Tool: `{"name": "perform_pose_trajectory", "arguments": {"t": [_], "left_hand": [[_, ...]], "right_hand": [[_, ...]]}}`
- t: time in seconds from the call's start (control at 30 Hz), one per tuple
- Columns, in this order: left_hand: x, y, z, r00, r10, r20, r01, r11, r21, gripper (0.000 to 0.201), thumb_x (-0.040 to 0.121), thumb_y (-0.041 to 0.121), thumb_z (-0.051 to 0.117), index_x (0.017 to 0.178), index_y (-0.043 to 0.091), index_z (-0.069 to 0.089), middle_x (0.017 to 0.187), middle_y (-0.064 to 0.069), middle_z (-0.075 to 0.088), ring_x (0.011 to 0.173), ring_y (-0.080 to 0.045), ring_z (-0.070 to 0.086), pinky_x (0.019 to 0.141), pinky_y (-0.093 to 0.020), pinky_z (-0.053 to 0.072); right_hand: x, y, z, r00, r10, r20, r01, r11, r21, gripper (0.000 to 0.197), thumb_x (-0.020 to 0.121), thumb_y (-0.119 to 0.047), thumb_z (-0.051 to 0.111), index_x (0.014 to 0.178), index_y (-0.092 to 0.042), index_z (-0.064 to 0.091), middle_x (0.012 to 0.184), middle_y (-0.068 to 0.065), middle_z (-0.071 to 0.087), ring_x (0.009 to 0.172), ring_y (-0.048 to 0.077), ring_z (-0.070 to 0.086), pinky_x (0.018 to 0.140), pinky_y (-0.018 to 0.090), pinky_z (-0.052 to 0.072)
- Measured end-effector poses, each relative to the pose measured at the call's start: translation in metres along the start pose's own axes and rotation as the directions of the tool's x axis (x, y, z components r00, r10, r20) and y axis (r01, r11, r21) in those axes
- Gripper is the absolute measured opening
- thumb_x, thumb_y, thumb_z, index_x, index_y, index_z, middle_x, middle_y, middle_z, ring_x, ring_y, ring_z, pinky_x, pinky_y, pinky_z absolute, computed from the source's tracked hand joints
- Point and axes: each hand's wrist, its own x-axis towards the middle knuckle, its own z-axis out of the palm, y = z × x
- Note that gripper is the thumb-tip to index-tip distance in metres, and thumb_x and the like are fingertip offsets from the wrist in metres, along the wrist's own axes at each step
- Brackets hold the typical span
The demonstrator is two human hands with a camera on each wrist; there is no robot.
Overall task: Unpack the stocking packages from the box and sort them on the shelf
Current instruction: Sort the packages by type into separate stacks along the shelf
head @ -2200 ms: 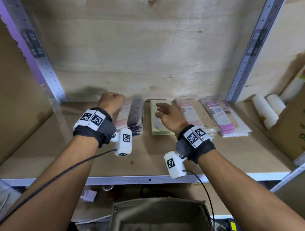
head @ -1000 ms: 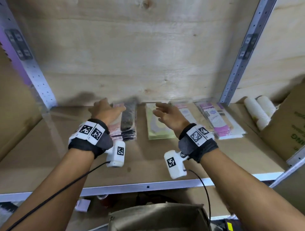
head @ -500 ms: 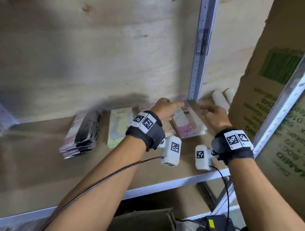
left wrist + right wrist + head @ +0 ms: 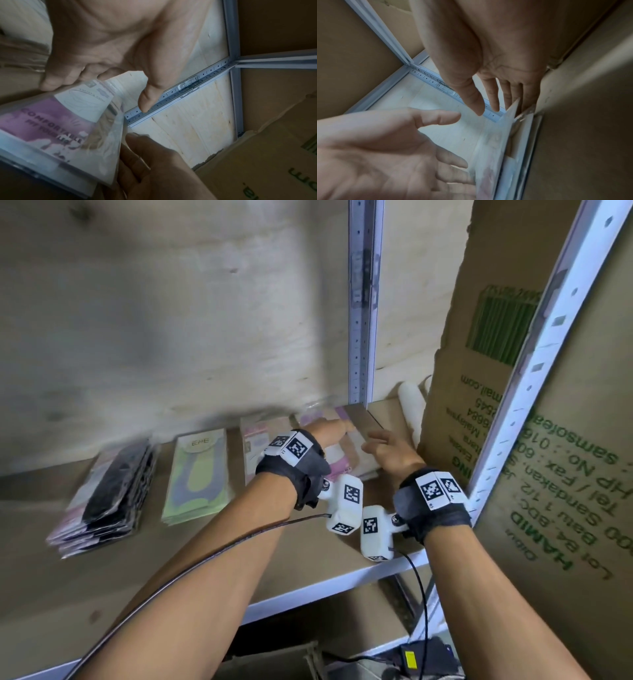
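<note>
Stocking packages lie in a row on the wooden shelf (image 4: 191, 563): a dark stack (image 4: 106, 498), a green pack (image 4: 198, 474), a pink pack (image 4: 258, 446) and a purple-and-white stack (image 4: 346, 453) at the right end. My left hand (image 4: 330, 428) touches the left side of the purple stack (image 4: 51, 121) with its fingers (image 4: 56, 82) on the far edge and the thumb free. My right hand (image 4: 383, 445) lies with straight fingers (image 4: 494, 97) along the stack's right edge (image 4: 510, 128). The top package looks tilted up between the two hands.
A tall printed cardboard box (image 4: 513, 422) stands right beside my right hand. White rolls (image 4: 411, 405) lie behind it. A metal upright (image 4: 361, 302) rises at the back. Below the shelf's front rail (image 4: 308, 590) are an open box (image 4: 274, 659) and a black device (image 4: 421, 659).
Both hands have moved right along the shelf, from the dark and green stacks to the purple stack at the right end. The head view has swung right with them.
</note>
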Motion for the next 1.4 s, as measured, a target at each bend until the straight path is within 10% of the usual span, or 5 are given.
{"name": "perform_pose_trajectory", "arguments": {"t": [1.07, 1.3, 1.4], "left_hand": [[0.007, -0.003, -0.001, 1.0, -0.028, 0.003, 0.028, 0.998, 0.051, 0.056, 0.095, 0.039, 0.057, 0.138, 0.005, 0.048, 0.139, -0.019, 0.055, 0.128, -0.036, 0.055, 0.105, -0.042, 0.045], [-0.009, 0.01, -0.023, 0.992, 0.111, -0.065, -0.108, 0.993, 0.058, 0.028, 0.093, 0.035, 0.06, 0.103, 0.01, 0.063, 0.085, -0.005, 0.057, 0.071, -0.018, 0.05, 0.063, -0.029, 0.044], [-0.021, 0.009, -0.042, 0.988, 0.13, -0.088, -0.127, 0.991, 0.033, 0.026, 0.091, 0.038, 0.062, 0.095, 0.012, 0.059, 0.087, -0.004, 0.059, 0.076, -0.017, 0.055, 0.079, -0.034, 0.054]], "right_hand": [[0.01, 0.008, -0.002, 0.998, 0.0, -0.06, 0.002, 0.999, 0.035, 0.04, 0.092, -0.01, 0.059, 0.132, -0.01, 0.058, 0.128, 0.009, 0.063, 0.119, 0.027, 0.057, 0.109, 0.04, 0.042], [0.009, 0.006, -0.002, 0.994, -0.023, -0.106, 0.021, 1.0, -0.018, 0.045, 0.091, -0.018, 0.06, 0.136, -0.014, 0.055, 0.137, 0.005, 0.057, 0.126, 0.024, 0.052, 0.109, 0.037, 0.038], [0.006, 0.007, 0.0, 0.993, -0.012, -0.119, 0.011, 1.0, -0.015, 0.046, 0.09, -0.018, 0.059, 0.135, -0.014, 0.055, 0.137, 0.006, 0.058, 0.126, 0.025, 0.052, 0.11, 0.041, 0.038]]}}
